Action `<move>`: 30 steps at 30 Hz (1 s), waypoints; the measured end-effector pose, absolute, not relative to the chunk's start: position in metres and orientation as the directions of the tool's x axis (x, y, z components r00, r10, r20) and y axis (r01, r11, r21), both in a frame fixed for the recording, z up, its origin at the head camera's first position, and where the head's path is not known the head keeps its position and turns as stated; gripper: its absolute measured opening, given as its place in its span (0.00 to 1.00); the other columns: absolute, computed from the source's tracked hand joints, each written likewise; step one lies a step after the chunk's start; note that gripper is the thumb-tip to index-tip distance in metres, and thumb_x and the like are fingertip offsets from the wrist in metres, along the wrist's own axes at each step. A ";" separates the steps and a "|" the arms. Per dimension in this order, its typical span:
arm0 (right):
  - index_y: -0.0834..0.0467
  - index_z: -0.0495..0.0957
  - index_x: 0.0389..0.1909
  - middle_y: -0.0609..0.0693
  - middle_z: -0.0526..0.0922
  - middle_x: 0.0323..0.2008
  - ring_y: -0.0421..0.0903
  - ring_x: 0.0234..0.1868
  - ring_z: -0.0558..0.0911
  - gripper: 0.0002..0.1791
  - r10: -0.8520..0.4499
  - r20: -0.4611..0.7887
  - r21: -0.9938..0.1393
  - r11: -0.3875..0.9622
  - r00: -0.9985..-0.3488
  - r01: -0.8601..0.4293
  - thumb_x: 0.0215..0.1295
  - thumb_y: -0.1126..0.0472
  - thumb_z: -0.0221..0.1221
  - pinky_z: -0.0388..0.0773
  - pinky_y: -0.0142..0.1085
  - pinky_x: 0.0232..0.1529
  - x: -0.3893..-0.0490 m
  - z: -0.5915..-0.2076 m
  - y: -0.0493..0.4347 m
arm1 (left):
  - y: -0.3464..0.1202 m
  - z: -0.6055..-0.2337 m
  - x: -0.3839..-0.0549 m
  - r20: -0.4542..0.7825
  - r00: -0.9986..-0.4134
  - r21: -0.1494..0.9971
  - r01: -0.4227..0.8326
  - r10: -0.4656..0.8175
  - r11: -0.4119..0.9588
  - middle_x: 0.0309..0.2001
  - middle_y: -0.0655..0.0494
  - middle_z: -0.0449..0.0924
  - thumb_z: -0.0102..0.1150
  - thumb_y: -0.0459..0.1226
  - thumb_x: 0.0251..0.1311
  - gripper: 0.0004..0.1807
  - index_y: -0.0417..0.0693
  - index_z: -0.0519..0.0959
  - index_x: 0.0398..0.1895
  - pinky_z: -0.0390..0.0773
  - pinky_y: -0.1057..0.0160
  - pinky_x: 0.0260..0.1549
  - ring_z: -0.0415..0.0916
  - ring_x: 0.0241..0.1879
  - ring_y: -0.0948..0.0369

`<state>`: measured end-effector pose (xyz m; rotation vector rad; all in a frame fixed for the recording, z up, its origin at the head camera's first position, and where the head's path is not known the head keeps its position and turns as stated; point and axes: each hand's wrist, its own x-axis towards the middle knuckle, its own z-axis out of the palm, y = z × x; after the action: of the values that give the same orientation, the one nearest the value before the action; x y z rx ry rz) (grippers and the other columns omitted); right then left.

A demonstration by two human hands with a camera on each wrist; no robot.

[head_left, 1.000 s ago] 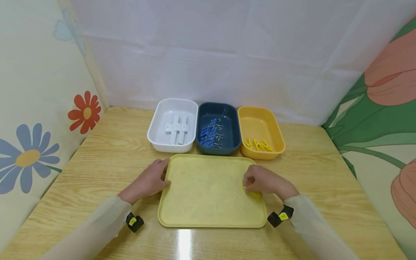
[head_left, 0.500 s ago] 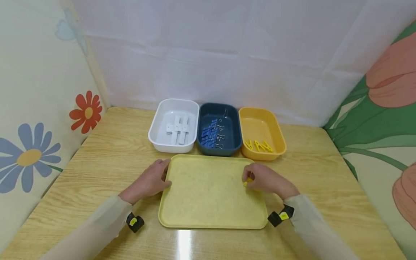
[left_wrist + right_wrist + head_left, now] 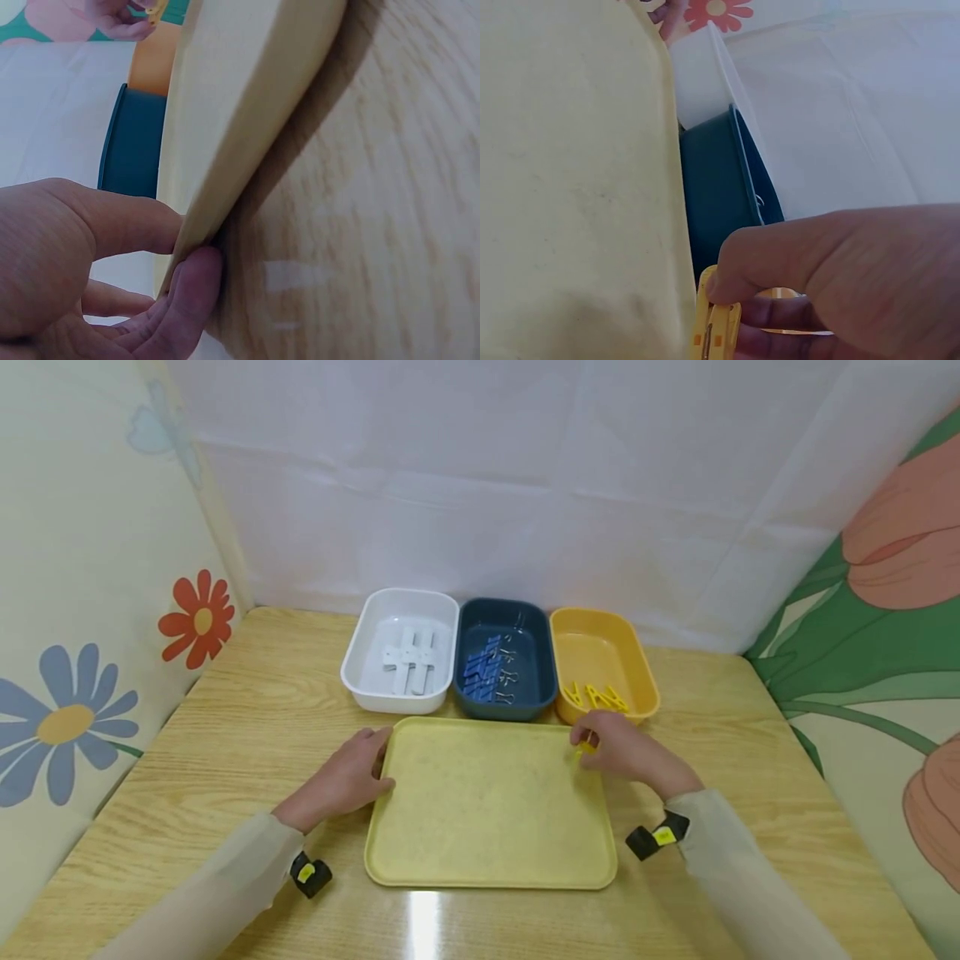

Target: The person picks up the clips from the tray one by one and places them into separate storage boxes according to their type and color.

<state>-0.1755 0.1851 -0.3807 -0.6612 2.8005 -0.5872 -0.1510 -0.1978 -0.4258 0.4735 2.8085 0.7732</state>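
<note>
My left hand [image 3: 351, 772] pinches the left rim of the yellow tray [image 3: 487, 810], which lies flat on the table. In the left wrist view, thumb and fingers lie on both sides of that tray edge. Over the tray's far right corner, my right hand [image 3: 628, 750] holds a yellow clothespin [image 3: 718, 326] between thumb and fingers. Just beyond that hand stands the yellow bin [image 3: 600, 643], with several yellow clothespins [image 3: 595, 696] lying near its front wall. The tray's surface shows no items on it.
A dark blue bin [image 3: 504, 610] with several blue binder clips [image 3: 483, 668] stands left of the yellow one. Beside it is a white bin [image 3: 405, 602] holding white T-shaped pieces [image 3: 408, 657]. A white cloth [image 3: 480, 485] hangs behind the bins.
My right hand has lifted the clothespin off the tray's right side and moved it away from me, toward the yellow bin. The left hand has stayed at the tray's edge.
</note>
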 end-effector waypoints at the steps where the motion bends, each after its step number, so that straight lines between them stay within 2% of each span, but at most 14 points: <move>1: 0.61 0.79 0.35 0.51 0.80 0.32 0.48 0.35 0.76 0.11 -0.471 -0.085 -0.418 0.817 -0.878 -0.397 0.49 0.69 0.66 0.74 0.39 0.40 -0.177 -0.380 0.186 | -0.198 -0.426 -0.151 -0.096 -0.931 0.526 0.253 0.352 0.812 0.54 0.35 0.70 0.65 0.34 0.54 0.42 0.26 0.58 0.68 0.75 0.49 0.47 0.71 0.45 0.50; 6: 0.61 0.80 0.35 0.52 0.81 0.32 0.49 0.35 0.77 0.10 -0.467 -0.028 -0.426 0.805 -0.884 -0.412 0.49 0.70 0.65 0.75 0.40 0.41 -0.183 -0.373 0.195 | -0.198 -0.426 -0.151 -0.104 -0.932 0.530 0.244 0.348 0.812 0.54 0.35 0.70 0.65 0.33 0.54 0.41 0.27 0.58 0.69 0.75 0.49 0.48 0.71 0.46 0.50; 16: 0.62 0.80 0.36 0.57 0.81 0.39 0.51 0.39 0.77 0.08 -0.384 0.019 -0.460 0.817 -0.923 -0.349 0.53 0.68 0.63 0.74 0.43 0.43 -0.202 -0.358 0.207 | -0.198 -0.427 -0.150 -0.100 -0.933 0.529 0.244 0.345 0.813 0.54 0.35 0.70 0.66 0.33 0.54 0.41 0.27 0.58 0.68 0.75 0.48 0.49 0.71 0.47 0.50; 24: 0.65 0.77 0.47 0.61 0.79 0.47 0.57 0.46 0.77 0.15 -0.283 0.049 -0.464 0.843 -0.958 -0.273 0.58 0.69 0.59 0.75 0.50 0.49 -0.223 -0.358 0.213 | -0.198 -0.426 -0.151 -0.112 -0.933 0.529 0.234 0.341 0.815 0.54 0.35 0.70 0.66 0.33 0.54 0.42 0.27 0.57 0.69 0.75 0.50 0.48 0.71 0.46 0.50; 30: 0.63 0.74 0.54 0.62 0.77 0.51 0.58 0.50 0.76 0.19 -0.238 0.030 -0.478 0.849 -0.971 -0.223 0.61 0.68 0.58 0.75 0.51 0.52 -0.236 -0.358 0.214 | -0.197 -0.425 -0.151 -0.114 -0.933 0.527 0.234 0.341 0.817 0.53 0.36 0.71 0.66 0.33 0.53 0.42 0.27 0.58 0.69 0.76 0.51 0.46 0.71 0.45 0.51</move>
<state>-0.2357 0.2139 -0.3578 -0.3732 2.9918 -0.7682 -0.1512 -0.1974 -0.4252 0.4483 2.7978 0.7727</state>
